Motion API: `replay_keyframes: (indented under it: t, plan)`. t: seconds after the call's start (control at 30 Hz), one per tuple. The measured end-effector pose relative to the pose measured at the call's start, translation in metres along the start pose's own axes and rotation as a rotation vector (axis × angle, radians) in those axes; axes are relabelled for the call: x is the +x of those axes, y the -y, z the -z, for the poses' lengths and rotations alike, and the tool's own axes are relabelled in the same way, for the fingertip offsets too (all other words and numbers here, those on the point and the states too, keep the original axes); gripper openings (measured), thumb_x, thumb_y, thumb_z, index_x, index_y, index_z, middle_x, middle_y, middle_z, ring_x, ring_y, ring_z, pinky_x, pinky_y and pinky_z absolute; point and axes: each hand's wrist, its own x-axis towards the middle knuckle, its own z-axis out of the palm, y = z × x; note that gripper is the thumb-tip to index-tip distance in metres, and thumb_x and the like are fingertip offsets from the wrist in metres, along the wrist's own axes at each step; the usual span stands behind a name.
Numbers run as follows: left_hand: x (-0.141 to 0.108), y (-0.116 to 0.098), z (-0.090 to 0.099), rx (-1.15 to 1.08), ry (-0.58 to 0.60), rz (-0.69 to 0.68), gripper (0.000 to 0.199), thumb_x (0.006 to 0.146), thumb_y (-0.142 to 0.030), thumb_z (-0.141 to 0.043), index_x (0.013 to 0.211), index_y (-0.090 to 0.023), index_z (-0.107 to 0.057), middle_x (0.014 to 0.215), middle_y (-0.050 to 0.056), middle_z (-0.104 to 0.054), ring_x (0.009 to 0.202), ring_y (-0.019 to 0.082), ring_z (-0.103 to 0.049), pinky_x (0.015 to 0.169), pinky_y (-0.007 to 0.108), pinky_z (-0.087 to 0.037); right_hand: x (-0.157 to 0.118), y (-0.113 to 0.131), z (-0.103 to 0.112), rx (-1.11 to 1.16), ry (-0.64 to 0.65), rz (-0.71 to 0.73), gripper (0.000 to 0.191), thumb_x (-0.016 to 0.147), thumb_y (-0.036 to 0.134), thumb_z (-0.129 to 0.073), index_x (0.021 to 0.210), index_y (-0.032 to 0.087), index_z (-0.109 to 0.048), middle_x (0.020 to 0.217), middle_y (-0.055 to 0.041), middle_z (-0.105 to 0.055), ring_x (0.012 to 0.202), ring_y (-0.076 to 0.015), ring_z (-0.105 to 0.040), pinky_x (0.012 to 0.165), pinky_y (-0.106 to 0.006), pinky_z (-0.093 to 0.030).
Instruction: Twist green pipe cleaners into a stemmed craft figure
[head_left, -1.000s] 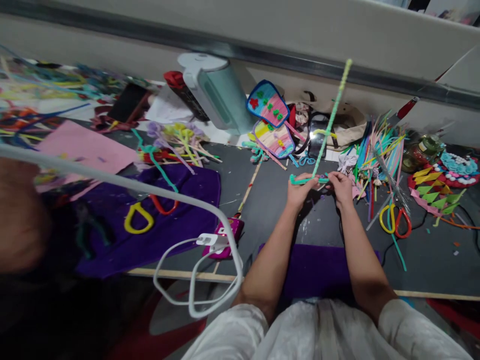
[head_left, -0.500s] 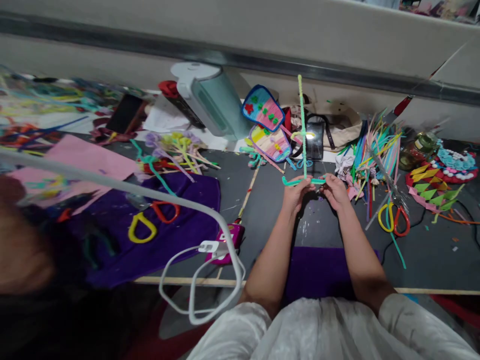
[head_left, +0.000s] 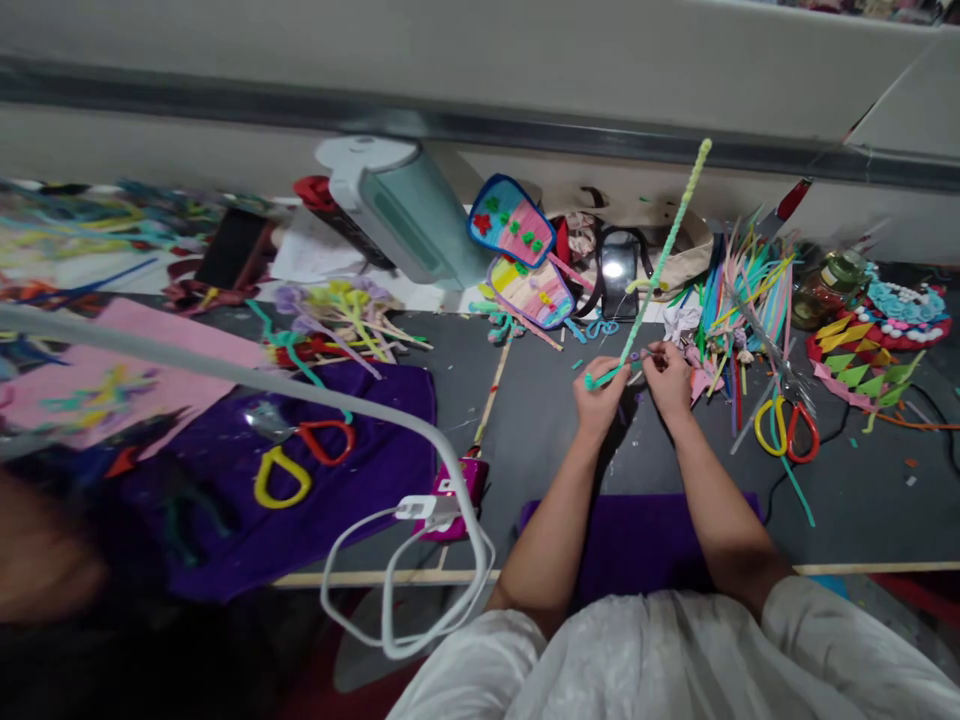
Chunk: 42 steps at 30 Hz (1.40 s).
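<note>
A long green-to-yellow pipe cleaner stem (head_left: pixel 663 255) rises from my left hand (head_left: pixel 600 398), leaning to the right. Partway up it, a short yellow piece (head_left: pixel 648 286) crosses it. My left hand is closed around the lower end, where a bent green tip (head_left: pixel 592 382) sticks out to the left. Close by on the right, my right hand (head_left: pixel 666 378) is pinched, its fingertips near the stem's foot. What sits between those fingertips is too small to make out. Small purple bits show between the hands.
Yellow-and-red scissors (head_left: pixel 787 430) and bundled pipe cleaners (head_left: pixel 750 290) lie at right. Left are another pair of scissors (head_left: pixel 283 478) on purple cloth (head_left: pixel 375 500), a white cable (head_left: pixel 442 440), and another person's blurred arm (head_left: pixel 45 550). Finished pipe-cleaner pieces (head_left: pixel 517 225) lie behind.
The stem has tipped from upright to leaning right, and its bent green foot has turned within my left hand. My right hand stays close by, still pinched. The view has shifted slightly.
</note>
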Motion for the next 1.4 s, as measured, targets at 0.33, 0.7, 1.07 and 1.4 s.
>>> replay_keyframes:
  t: [0.33, 0.7, 1.07, 1.4]
  plan:
    - [0.014, 0.004, 0.011, -0.381, 0.005, 0.383, 0.031, 0.060, -0.038, -0.087, 0.080, -0.016, -0.076, 0.071, 0.002, -0.071, 0.059, 0.013, -0.066, 0.066, 0.029, -0.057, 0.012, -0.001, 0.007, 0.499, 0.154, -0.193, 0.024, 0.068, 0.039, -0.074, 0.082, 0.020, -0.072, 0.067, 0.0010, -0.071, 0.057, -0.0131, -0.061, 0.061, -0.029, -0.053]
    - [0.015, 0.007, 0.009, -0.535, 0.035, 0.493, 0.038, 0.052, -0.035, -0.091, 0.079, -0.012, -0.076, 0.063, 0.002, -0.069, 0.055, 0.012, -0.065, 0.062, 0.026, -0.058, 0.012, 0.000, 0.004, 0.765, 0.175, -0.465, 0.027, 0.065, 0.033, -0.078, 0.086, 0.021, -0.064, 0.066, 0.0043, -0.069, 0.056, -0.0098, -0.060, 0.056, -0.023, -0.052]
    - [0.005, 0.013, 0.001, -0.223, 0.019, 0.100, 0.021, 0.074, -0.039, -0.080, 0.079, -0.019, -0.077, 0.082, 0.003, -0.071, 0.068, 0.014, -0.066, 0.068, 0.030, -0.056, 0.001, 0.003, 0.004, -0.030, -0.032, -0.005, 0.024, 0.079, 0.043, -0.067, 0.083, 0.019, -0.068, 0.075, -0.0035, -0.072, 0.071, -0.0180, -0.066, 0.071, -0.030, -0.052]
    - [0.004, 0.004, 0.004, -0.010, 0.141, -0.141, 0.015, 0.079, -0.034, -0.074, 0.080, -0.020, -0.079, 0.080, 0.006, -0.072, 0.074, 0.017, -0.066, 0.072, 0.030, -0.051, 0.003, -0.004, 0.006, -0.300, -0.002, 0.110, 0.019, 0.084, 0.033, -0.056, 0.088, 0.020, -0.069, 0.080, -0.0062, -0.073, 0.076, -0.0212, -0.067, 0.078, -0.034, -0.052]
